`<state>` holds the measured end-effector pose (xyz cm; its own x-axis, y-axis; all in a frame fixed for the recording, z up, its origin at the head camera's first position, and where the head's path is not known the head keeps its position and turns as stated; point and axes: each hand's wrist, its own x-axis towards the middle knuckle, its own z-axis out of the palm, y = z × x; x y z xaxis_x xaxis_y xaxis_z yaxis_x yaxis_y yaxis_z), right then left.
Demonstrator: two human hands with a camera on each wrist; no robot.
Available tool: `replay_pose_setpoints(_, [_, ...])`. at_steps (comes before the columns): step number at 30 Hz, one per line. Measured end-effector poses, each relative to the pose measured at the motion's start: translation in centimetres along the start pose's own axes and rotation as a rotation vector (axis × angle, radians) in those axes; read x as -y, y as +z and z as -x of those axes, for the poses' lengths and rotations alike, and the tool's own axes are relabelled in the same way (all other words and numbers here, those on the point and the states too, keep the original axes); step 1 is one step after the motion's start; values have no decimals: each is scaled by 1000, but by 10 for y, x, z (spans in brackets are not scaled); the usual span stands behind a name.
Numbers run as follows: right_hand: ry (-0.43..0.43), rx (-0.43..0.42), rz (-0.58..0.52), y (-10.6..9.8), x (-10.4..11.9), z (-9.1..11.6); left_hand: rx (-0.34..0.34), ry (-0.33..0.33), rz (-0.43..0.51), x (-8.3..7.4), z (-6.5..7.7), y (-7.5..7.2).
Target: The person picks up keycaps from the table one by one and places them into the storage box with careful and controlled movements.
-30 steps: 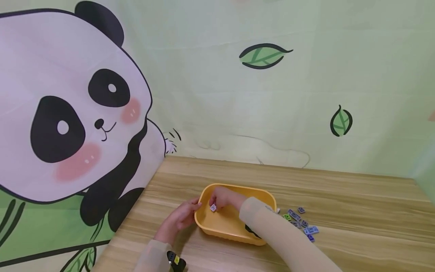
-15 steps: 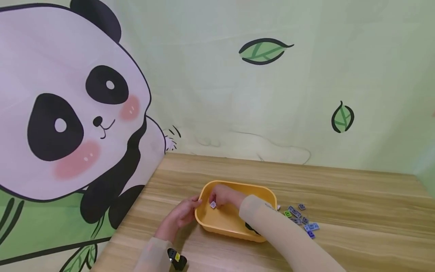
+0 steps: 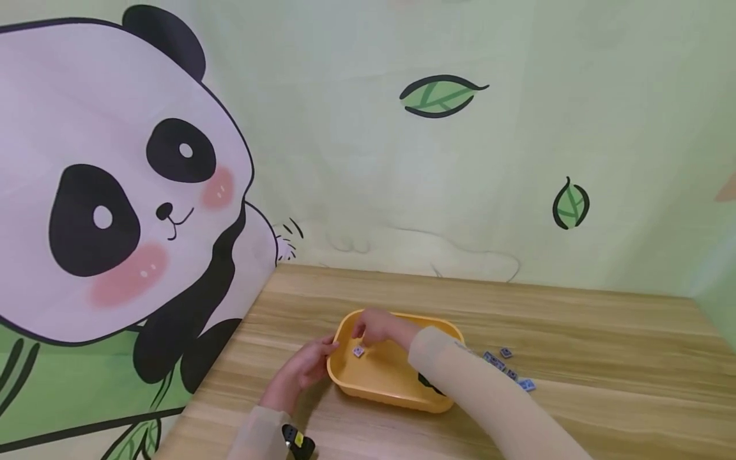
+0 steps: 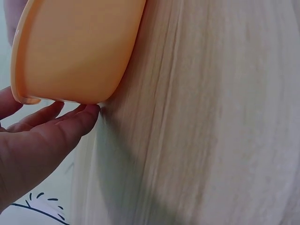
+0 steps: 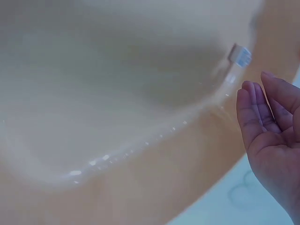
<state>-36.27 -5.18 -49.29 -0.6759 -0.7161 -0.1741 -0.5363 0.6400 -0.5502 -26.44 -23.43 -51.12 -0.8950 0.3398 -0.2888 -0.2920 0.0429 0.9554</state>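
An orange-yellow plastic basin (image 3: 379,399) stands on the wooden table. My left hand (image 3: 305,369) grips its left end; in the left wrist view the fingers (image 4: 86,119) press against the outer wall (image 4: 79,61) near the rim. Inside the basin, towards its left end, lies a small pale toy building block (image 3: 358,351). My right hand (image 3: 379,324) hovers over the basin just behind that block. In the right wrist view the right hand (image 5: 272,126) has loosely bent fingers, with the studded block (image 5: 240,55) apart from the fingertips.
Several small blue and purple blocks (image 3: 494,360) lie on the table right of the basin, partly hidden by my right sleeve (image 3: 477,383). Behind the table (image 3: 604,338) hangs a pale green backdrop (image 3: 345,128) with a panda print (image 3: 190,255).
My right fingers have let go of the pale block and drawn slightly back from it. The right forearm now covers more of the loose blocks. My left hand stays on the basin.
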Motion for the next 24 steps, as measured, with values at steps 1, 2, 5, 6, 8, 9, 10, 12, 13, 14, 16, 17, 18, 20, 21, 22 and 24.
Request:
replay_pose_setpoints(1, [21,4,-23,-16,26,22,-1,0,-1,0,0,0])
replay_pose_setpoints(2, [8,0,-30,-19,31,27,0,1,-3,1,0,-1])
replay_pose_setpoints(5, [-48,-13,-22,-28,40,35,3,7,-5,1,-1,-2])
replay_pose_setpoints(6, [-65,-14,-16,-30,43,37,4,7,-6,1,-1,-3])
replay_pose_setpoints(8, [-89,-12,-17,-36,46,41,10,10,-10,2,-1,-4])
replay_pose_setpoints(9, [-106,-13,-18,-39,47,42,13,12,-10,2,-1,-4])
replay_pose_setpoints(10, [-123,-13,-23,-41,48,45,13,14,-7,2,-1,-4])
replay_pose_setpoints(12, [-150,-9,-55,-45,48,51,14,15,-7,1,-1,-3])
replay_pose_setpoints(13, [-166,-9,-79,-47,48,55,16,17,-8,2,-1,-3])
replay_pose_setpoints(14, [-179,-8,-110,-48,47,59,14,19,-6,2,-1,-2])
replay_pose_setpoints(16, [-196,-7,-180,-51,46,70,10,21,-6,2,-1,0])
replay_pose_setpoints(17, [-198,-7,-212,-52,45,75,9,21,-9,3,-1,0])
replay_pose_setpoints(18, [-196,-10,-240,-53,45,80,4,19,-10,3,0,1])
replay_pose_setpoints(20, [-188,-21,-279,-55,44,90,-7,17,-10,3,0,1])
replay_pose_setpoints(21, [-182,-29,-298,-56,44,94,-13,15,-10,3,1,1])
replay_pose_setpoints(22, [-177,-36,-312,-57,44,98,-17,14,-9,3,1,1])
replay_pose_setpoints(24, [-170,-52,-329,-59,44,106,-22,14,-5,3,2,1])
